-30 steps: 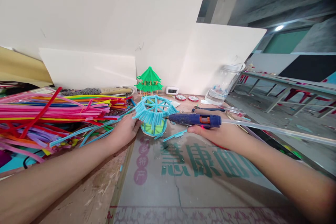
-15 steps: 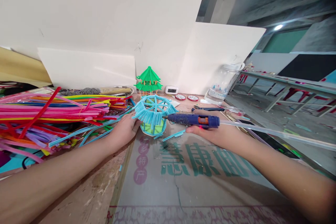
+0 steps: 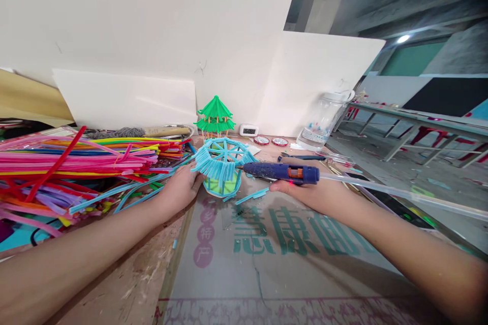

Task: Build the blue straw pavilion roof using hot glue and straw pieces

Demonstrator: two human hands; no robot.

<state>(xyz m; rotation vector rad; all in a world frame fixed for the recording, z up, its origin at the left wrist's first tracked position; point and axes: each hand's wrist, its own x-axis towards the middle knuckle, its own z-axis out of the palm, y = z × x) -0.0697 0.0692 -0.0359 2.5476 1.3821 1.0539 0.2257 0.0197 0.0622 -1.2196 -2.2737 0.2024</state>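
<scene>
A small pavilion model (image 3: 215, 163) of light-blue pipe cleaners, its roof partly covered with short strips, stands on a green base. At its left side is my left hand (image 3: 182, 185), fingers closed against the model and partly hidden behind it. My right hand (image 3: 305, 192) is wrapped round a dark-blue hot glue gun (image 3: 263, 171), whose nozzle reaches the right part of the roof edge. A clear glue stick (image 3: 381, 189) runs out of the gun's back. Short blue pipe cleaner pieces (image 3: 251, 196) lie just below the nozzle.
Bundles of coloured pipe cleaners (image 3: 95, 160) fill the left side. Behind the model stand a green-roofed pavilion (image 3: 215, 111), a small digital timer (image 3: 249, 130) and two red-rimmed round tins (image 3: 261, 140). Pliers (image 3: 301, 157) and a clear water bottle (image 3: 318, 122) are at the right.
The nozzle has shifted very slightly left along the roof edge. Both hands otherwise keep their places.
</scene>
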